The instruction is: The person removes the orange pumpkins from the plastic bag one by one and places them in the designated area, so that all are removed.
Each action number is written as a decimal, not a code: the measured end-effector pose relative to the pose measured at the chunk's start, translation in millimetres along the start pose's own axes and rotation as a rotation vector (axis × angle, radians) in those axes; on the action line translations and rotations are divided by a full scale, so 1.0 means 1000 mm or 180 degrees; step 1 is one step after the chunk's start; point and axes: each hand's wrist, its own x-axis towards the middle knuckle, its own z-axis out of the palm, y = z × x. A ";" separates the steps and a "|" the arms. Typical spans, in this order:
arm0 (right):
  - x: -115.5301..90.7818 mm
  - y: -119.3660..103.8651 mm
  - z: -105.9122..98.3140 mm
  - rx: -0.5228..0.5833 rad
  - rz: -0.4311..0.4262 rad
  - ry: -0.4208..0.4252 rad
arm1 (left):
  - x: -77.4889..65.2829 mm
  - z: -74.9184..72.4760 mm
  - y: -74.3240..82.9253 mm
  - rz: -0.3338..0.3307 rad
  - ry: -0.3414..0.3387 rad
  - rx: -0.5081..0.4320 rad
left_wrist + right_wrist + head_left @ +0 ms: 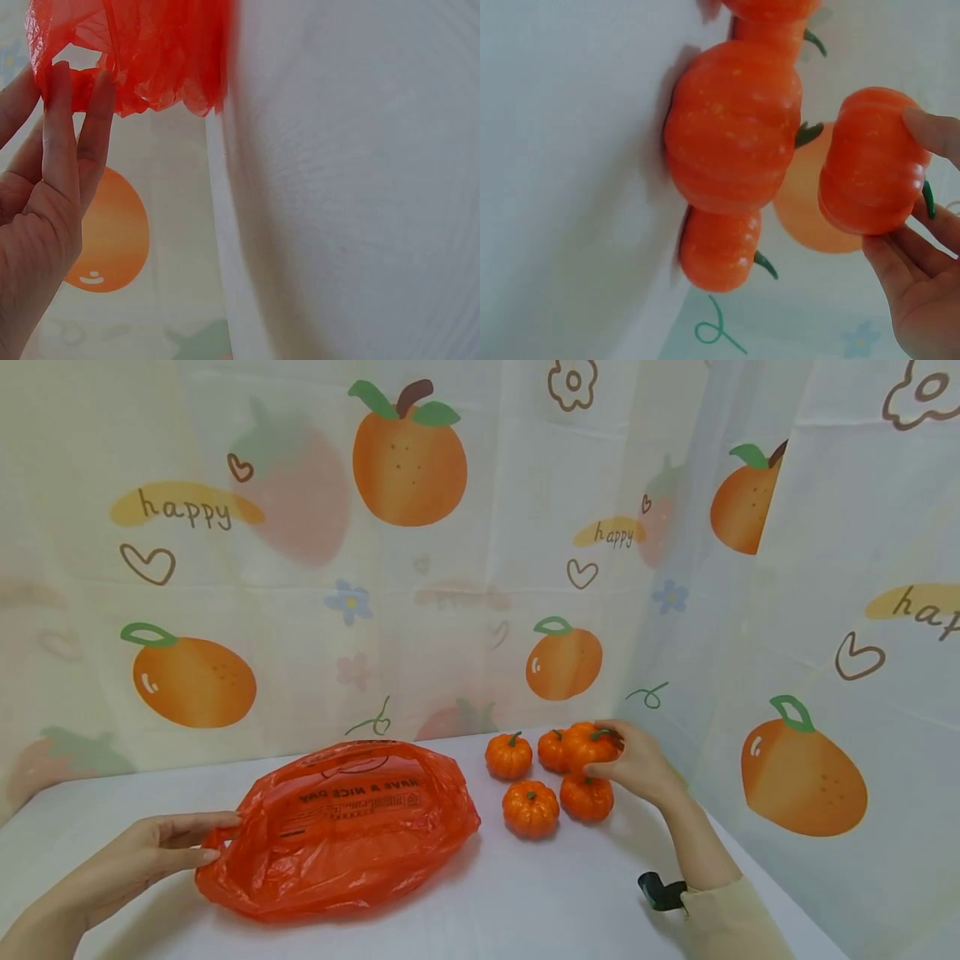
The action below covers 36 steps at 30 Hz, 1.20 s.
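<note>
A red translucent plastic bag (360,852) with dark printing lies on the table, its wide mouth spread apart. My left hand (138,864) pinches the bag's left edge; the left wrist view shows the thin red film (165,60) at the fingertips. On the right, my right hand (645,764) grips a small orange pumpkin (874,161) with a green stem between thumb and fingers. This pumpkin is raised off the table, above the other small pumpkins. Those nearest it are one in front (587,799) and one partly hidden behind it (552,752).
Two more small pumpkins, one at the back (508,757) and one in front (531,810), stand between the bag and my right hand. A printed curtain (465,568) hangs behind the white table (525,902) and along its right side. A black strap piece (662,892) sits at my right wrist.
</note>
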 end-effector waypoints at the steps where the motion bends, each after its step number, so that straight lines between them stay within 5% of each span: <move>1: 0.000 0.002 -0.001 -0.0004 -0.0002 0.0024 | 0.000 0.000 0.000 0.0002 -0.0002 -0.0003; 12: -0.004 0.025 -0.012 -0.0065 -0.0062 0.0251 | 0.002 0.001 -0.001 0.0005 -0.0059 -0.0084; 36: -0.014 0.055 -0.022 -0.0250 0.0166 0.0147 | 0.001 0.001 0.000 0.0087 -0.0028 -0.0052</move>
